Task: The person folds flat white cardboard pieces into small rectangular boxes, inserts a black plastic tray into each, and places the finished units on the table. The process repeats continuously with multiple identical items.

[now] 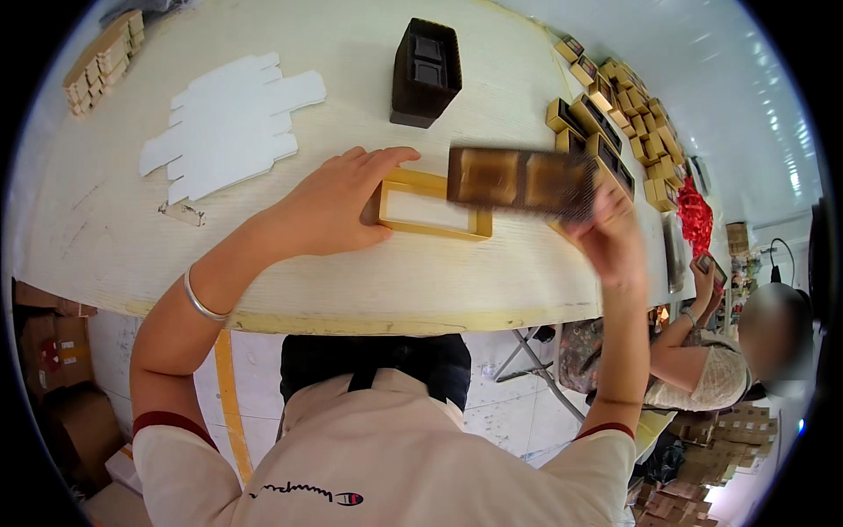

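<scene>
My left hand [338, 206] is around the left end of a shallow gold-edged box [436, 230], fingers on the far side and thumb on the near side. The box lies on the table with its top uncovered, and a white bottom shows inside. In my right hand [610, 230] is a dark brown plastic tray [518, 180] with two square hollows. It is tilted above the right part of the box, apart from my left hand. Motion blurs the right fingers and the tray's right end. Beyond the box stands a stack of similar dark trays [428, 75].
White cut-out sheets [233, 127] lie at the left, with stacked tan pieces [105, 61] behind. Several gold boxes with dark insides [597, 132] crowd the right side near red ribbon-like material [694, 215]. A co-worker [702, 364] sits at the right, holding a small dark box.
</scene>
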The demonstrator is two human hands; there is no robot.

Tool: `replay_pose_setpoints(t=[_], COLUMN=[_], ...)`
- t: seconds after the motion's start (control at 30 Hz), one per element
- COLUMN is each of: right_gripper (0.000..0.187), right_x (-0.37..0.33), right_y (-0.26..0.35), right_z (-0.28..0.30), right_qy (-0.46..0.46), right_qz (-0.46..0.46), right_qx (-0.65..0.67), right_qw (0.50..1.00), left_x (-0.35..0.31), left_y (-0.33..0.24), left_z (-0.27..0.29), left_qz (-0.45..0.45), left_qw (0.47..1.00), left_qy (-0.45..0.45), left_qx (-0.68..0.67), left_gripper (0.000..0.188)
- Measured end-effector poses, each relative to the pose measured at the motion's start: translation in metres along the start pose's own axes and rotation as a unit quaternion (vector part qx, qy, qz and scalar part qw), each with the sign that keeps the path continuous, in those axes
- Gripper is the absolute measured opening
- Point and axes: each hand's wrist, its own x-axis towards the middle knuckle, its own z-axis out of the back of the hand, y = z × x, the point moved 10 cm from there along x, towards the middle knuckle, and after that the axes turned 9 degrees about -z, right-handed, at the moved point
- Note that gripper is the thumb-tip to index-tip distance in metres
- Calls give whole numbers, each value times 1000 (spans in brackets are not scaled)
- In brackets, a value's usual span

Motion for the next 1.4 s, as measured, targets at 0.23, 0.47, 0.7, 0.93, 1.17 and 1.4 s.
replay_pose_setpoints(t=[0.23, 0.47, 0.7, 0.93, 1.17, 1.4], right_gripper=[18, 18, 46, 45, 41, 45], right_x=[-1, 6, -12, -29, -37, -29], right_y=[-88, -99, -41, -42, -40, -42], right_z=[6, -12, -72, -105, -119, -112], right_qy=[28, 61, 85, 166, 100, 196], right_qz=[-170, -175, 286, 311, 356, 336], right_qx=[140, -5, -538, -601, -661, -655], right_qw=[975, 983, 788, 717, 653, 648], left_x=[2, 5, 2, 5, 6, 10], left_y=[-5, -5, -28, -46, -40, -35], left_z=[-7, -10, -15, -24, -25, -23], left_qz=[-70, -22, -112, -121, -131, -123], left_qw=[997, 998, 990, 965, 976, 980], left_qy=[-1, 48, -17, 22, 45, 77], left_qx=[34, 17, 89, 230, 171, 137], left_gripper=[71, 73, 85, 92, 94, 102])
